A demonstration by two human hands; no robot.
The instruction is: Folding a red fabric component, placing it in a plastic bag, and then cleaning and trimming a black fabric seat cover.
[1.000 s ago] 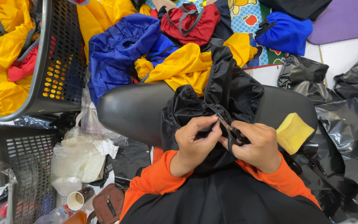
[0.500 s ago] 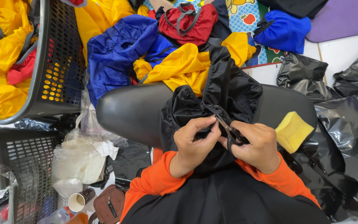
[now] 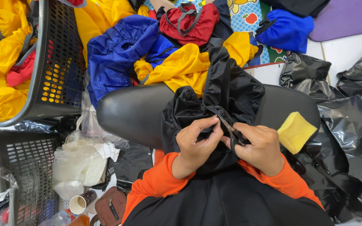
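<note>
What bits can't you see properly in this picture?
All in the head view:
- The tool in the right hand: its fingers cover the handles, and only a thin dark blade shows.
- The spot on the black fabric where the left hand pinches: hidden under the fingertips.
- The grey basket: cut off by the top and left edges.
- The paper cup: its inside is too small to tell.

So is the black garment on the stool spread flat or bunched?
Bunched: the black garment is gathered in folds on the stool, pinched by left hand and right hand.
</note>
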